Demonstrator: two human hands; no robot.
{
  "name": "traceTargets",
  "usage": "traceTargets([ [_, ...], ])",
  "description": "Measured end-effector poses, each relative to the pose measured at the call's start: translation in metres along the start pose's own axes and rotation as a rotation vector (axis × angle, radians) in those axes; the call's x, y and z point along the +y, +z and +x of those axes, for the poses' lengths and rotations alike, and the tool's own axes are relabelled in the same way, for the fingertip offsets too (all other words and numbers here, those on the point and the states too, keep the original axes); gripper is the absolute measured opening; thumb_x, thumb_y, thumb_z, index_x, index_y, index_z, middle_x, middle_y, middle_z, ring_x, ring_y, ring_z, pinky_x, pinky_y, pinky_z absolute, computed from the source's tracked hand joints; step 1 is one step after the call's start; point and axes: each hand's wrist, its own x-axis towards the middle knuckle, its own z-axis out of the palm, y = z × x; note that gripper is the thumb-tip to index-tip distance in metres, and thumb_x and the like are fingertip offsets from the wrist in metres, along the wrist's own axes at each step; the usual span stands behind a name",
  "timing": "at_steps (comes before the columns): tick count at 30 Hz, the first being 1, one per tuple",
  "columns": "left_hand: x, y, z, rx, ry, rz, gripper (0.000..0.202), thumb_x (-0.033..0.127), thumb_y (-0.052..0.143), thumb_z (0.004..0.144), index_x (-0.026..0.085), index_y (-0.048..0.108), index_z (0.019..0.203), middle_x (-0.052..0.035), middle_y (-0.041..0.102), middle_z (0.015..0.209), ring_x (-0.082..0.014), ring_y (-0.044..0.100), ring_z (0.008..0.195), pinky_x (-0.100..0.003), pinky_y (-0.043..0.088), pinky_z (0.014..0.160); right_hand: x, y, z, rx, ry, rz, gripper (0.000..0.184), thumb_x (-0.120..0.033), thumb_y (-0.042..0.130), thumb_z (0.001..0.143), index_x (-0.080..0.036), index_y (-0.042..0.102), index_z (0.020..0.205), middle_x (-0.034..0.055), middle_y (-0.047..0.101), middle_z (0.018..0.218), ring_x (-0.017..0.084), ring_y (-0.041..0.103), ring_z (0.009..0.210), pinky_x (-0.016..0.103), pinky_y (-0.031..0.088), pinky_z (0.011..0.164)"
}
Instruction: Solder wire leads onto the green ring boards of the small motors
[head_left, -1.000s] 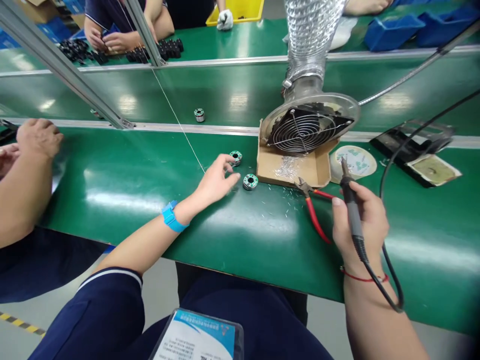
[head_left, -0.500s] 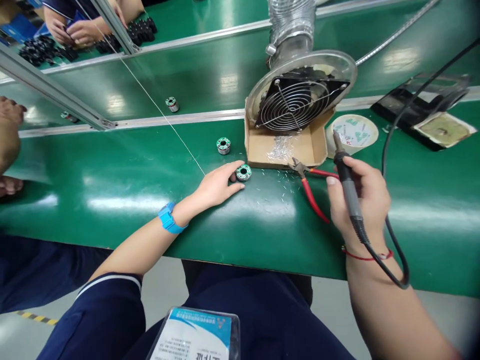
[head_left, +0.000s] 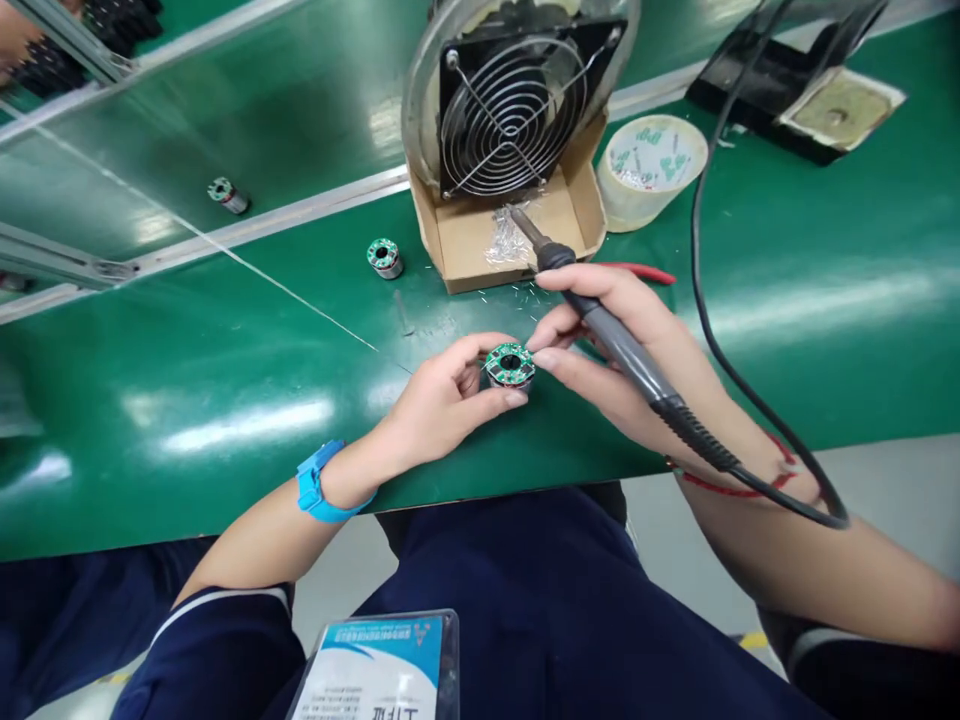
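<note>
Three small round parts with green circuit-board tops are in view. One round part sits between the person's two hands, over the near strip of the green table; whether it rests on the surface or is lifted just off it cannot be told. The second part stands on the table well to the left of the cardboard tray, and the third part stands farther off, beyond the metal rail.

The left hand is curled nearly closed, thumb and forefinger pinching the left side of the round part. The right hand is half closed around one soldering iron, whose handle lies across the fingers and whose tip points up into the cardboard tray; the fingertips of this hand touch the right side of the same part.

One blue wrist strap circles the left wrist, one red string the right. Behind the tray stands one fan with a wire guard. Right of the tray lie one roll of tape and one pair of red-handled cutters, mostly hidden by the right hand. One black stand sits at the far right.
</note>
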Motion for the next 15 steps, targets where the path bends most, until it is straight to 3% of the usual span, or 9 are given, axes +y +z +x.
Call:
traceTargets([
  [6,0.010,0.001,-0.012,0.011,0.116,0.204,0.048,0.048,0.077,0.086,0.024,0.069,0.126,0.0060,0.046,0.064,-0.0068,0.031,0.053,-0.022,0.026,0.047,-0.004,-0.002,0.004,-0.114,0.059,0.043,0.050,-0.024,0.071,0.086,-0.026,0.054,0.133,-0.0031,0.067,0.086,0.010,0.065,0.078,0.025,0.059,0.077],
  [10,0.015,0.001,-0.012,0.028,0.276,0.310,0.044,0.044,0.079,0.085,0.022,0.071,0.123,0.0055,0.055,0.069,-0.0052,0.033,0.053,-0.020,0.033,0.049,-0.008,0.000,0.006,-0.145,0.067,0.037,0.049,-0.025,0.071,0.085,-0.026,0.054,0.132,-0.0035,0.067,0.086,0.010,0.064,0.076,0.025,0.056,0.073],
  [15,0.015,0.001,-0.013,0.053,0.338,0.378,0.042,0.045,0.079,0.085,0.019,0.073,0.118,0.0045,0.059,0.072,-0.0046,0.035,0.053,-0.019,0.034,0.050,-0.013,0.004,0.006,-0.131,0.055,-0.023,0.039,-0.023,0.067,0.087,-0.026,0.056,0.124,-0.0053,0.066,0.083,0.009,0.061,0.071,0.027,0.054,0.075],
])
